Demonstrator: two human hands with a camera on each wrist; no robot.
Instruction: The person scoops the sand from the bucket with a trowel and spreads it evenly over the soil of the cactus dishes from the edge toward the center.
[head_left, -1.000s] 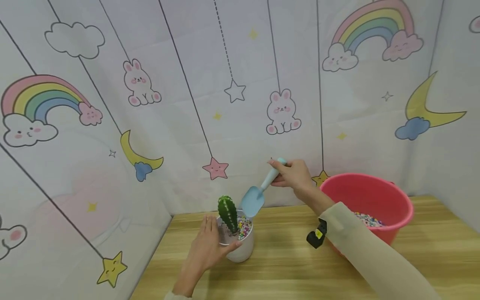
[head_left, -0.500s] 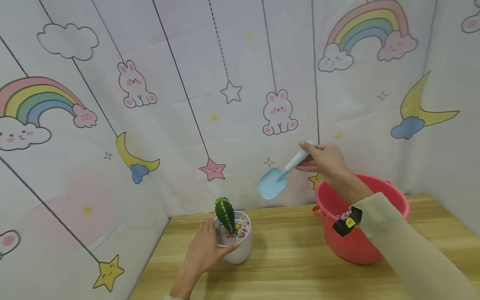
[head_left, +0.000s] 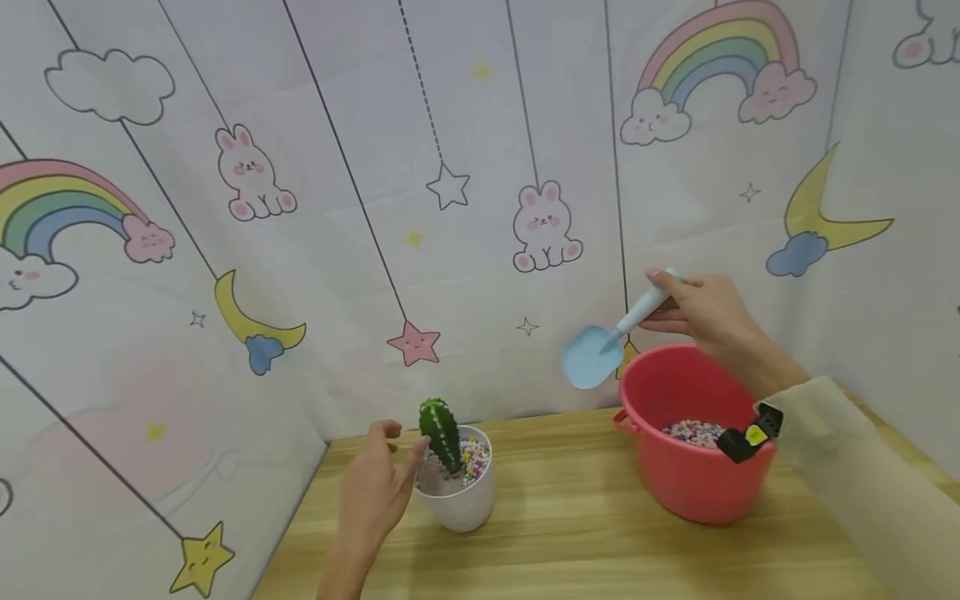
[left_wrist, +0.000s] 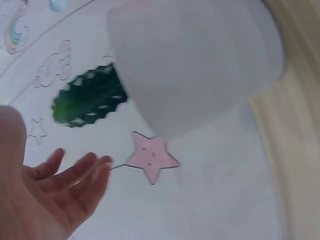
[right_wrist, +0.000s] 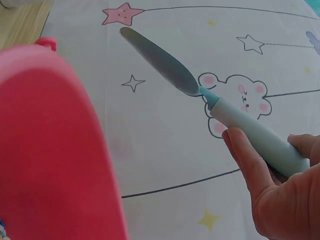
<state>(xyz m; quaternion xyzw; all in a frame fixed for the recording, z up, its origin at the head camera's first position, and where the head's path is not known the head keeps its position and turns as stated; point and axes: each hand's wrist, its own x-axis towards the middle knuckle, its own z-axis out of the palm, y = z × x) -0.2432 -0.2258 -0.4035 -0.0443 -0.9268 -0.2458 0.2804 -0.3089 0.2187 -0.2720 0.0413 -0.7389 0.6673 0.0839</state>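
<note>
My right hand point(head_left: 708, 312) holds a light blue toy shovel point(head_left: 592, 357) by its handle, up and to the left of a red bucket point(head_left: 701, 475). The right wrist view has the shovel's handle point(right_wrist: 257, 132) between thumb and fingers, its blade seen edge-on. At the left, my left hand point(head_left: 375, 483) is beside a white pot point(head_left: 465, 504), fingers loosely bent and holding nothing. The left wrist view shows a gap between those fingers point(left_wrist: 87, 172) and the pot. A green cactus point(head_left: 440, 433) stands in the pot, with colourful beads point(head_left: 474, 458) on its right side.
Many small colourful beads point(head_left: 693, 432) lie in the bottom of the bucket. Pot and bucket stand apart on a wood-grain table point(head_left: 555, 508). Behind the table hangs a pale cloth point(head_left: 360, 250) printed with rainbows, rabbits and stars. A black device point(head_left: 750, 435) is strapped at the right sleeve.
The right hand has carried the shovel away from the pot, up and rightward towards the bucket. My left hand has let go of the pot and drawn back to the left.
</note>
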